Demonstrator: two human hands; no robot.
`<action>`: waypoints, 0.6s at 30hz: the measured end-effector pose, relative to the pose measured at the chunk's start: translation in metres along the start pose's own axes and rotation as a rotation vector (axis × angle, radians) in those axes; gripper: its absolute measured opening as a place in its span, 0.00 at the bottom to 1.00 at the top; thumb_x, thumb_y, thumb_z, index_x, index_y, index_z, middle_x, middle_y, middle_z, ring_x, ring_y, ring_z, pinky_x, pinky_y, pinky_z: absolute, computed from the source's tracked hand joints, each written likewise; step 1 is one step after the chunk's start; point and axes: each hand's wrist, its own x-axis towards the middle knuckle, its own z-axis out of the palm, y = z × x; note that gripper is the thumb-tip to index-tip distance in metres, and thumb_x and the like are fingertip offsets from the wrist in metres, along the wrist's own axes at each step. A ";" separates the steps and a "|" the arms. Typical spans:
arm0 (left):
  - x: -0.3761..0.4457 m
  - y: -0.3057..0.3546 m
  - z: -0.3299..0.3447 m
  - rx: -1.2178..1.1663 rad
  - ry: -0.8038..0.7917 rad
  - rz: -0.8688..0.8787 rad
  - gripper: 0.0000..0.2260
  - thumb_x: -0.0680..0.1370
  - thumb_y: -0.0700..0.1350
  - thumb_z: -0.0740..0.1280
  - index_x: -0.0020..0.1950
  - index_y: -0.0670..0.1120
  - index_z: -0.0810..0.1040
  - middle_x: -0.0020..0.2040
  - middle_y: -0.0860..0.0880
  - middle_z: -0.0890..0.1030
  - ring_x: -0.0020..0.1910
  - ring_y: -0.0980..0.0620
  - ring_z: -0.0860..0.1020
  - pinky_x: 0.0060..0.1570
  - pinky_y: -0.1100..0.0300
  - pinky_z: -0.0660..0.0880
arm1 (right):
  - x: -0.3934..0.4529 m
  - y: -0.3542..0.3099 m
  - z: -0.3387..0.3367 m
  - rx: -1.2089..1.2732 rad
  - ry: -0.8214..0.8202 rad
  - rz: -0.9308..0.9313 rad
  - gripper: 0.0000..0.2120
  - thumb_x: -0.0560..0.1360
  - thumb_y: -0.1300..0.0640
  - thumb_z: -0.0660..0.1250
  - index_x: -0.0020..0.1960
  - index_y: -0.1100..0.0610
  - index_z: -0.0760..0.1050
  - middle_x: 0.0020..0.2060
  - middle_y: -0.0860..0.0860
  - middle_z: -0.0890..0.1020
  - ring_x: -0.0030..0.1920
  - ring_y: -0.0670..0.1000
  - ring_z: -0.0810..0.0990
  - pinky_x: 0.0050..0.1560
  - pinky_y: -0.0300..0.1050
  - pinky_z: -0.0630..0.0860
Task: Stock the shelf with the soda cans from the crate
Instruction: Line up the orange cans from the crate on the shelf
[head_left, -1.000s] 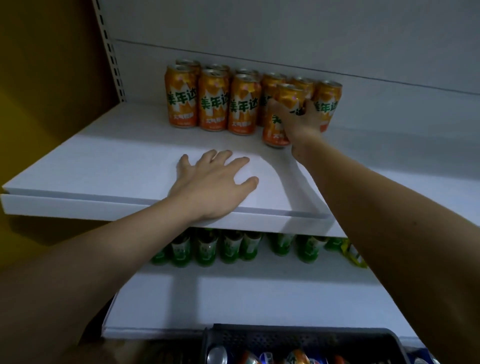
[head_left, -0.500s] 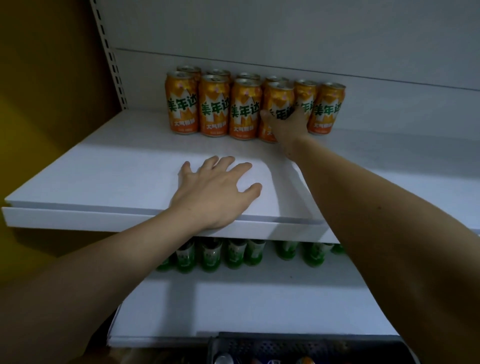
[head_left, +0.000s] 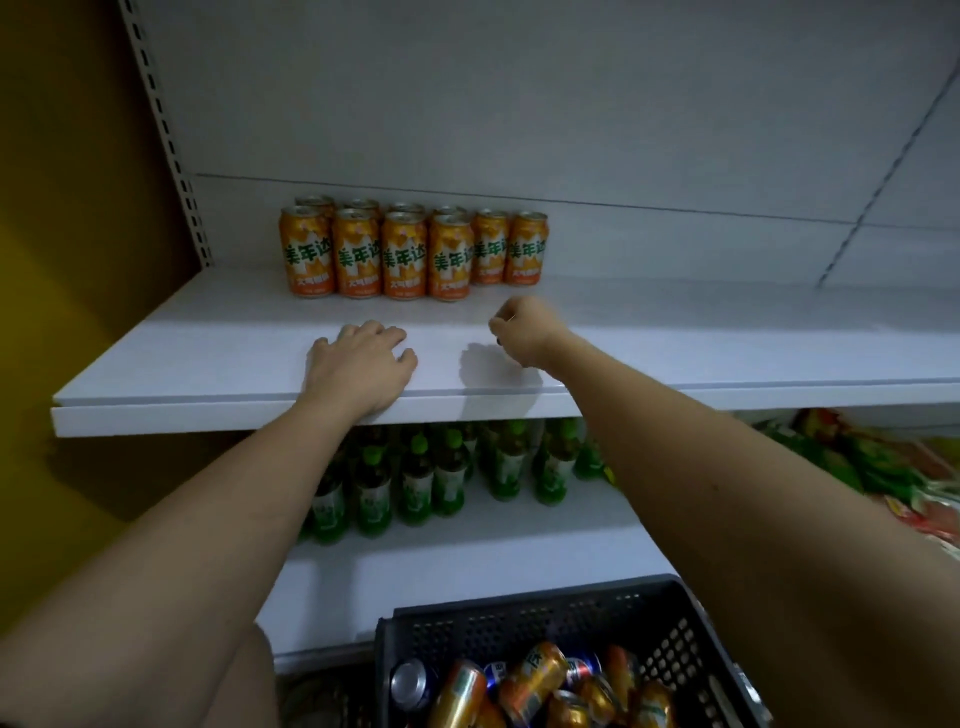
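Observation:
Several orange soda cans (head_left: 405, 254) stand in two rows at the back of the white upper shelf (head_left: 675, 343). The front row's rightmost can (head_left: 451, 258) stands free, with no hand on it. My right hand (head_left: 522, 330) hovers above the shelf in front of the cans, its fingers loosely curled and holding nothing. My left hand (head_left: 361, 364) rests palm down on the shelf near its front edge. Below, a dark plastic crate (head_left: 670, 613) holds several orange and blue cans (head_left: 535, 675) lying loose.
A lower shelf (head_left: 467, 551) carries several green bottles (head_left: 415, 478) and, to the right, colourful snack bags (head_left: 857, 467). A perforated upright (head_left: 171, 140) and a yellow wall bound the left side. Bare shelf extends right of the cans.
My right hand has let go of the can it pushed into the front row and has drawn back toward the shelf's front. The view has pulled back, showing more of the crate.

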 end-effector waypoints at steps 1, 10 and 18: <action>-0.004 0.003 0.001 -0.006 0.023 -0.023 0.23 0.82 0.56 0.50 0.75 0.52 0.66 0.74 0.47 0.67 0.70 0.44 0.65 0.67 0.43 0.63 | -0.015 0.002 -0.004 -0.068 -0.010 -0.020 0.13 0.81 0.56 0.60 0.58 0.64 0.76 0.53 0.59 0.81 0.49 0.56 0.77 0.49 0.49 0.75; -0.100 0.074 0.018 -0.565 0.343 0.089 0.09 0.80 0.46 0.60 0.52 0.49 0.80 0.52 0.51 0.80 0.54 0.50 0.73 0.51 0.52 0.74 | -0.122 0.043 0.006 -0.160 -0.076 -0.008 0.12 0.80 0.49 0.62 0.52 0.58 0.77 0.46 0.53 0.79 0.46 0.54 0.78 0.44 0.45 0.72; -0.162 0.097 0.088 -0.571 0.001 0.070 0.08 0.80 0.49 0.62 0.56 0.52 0.78 0.49 0.52 0.80 0.46 0.49 0.78 0.47 0.51 0.79 | -0.188 0.106 0.049 -0.129 -0.175 0.105 0.15 0.81 0.52 0.63 0.36 0.55 0.70 0.33 0.51 0.75 0.35 0.51 0.73 0.38 0.45 0.69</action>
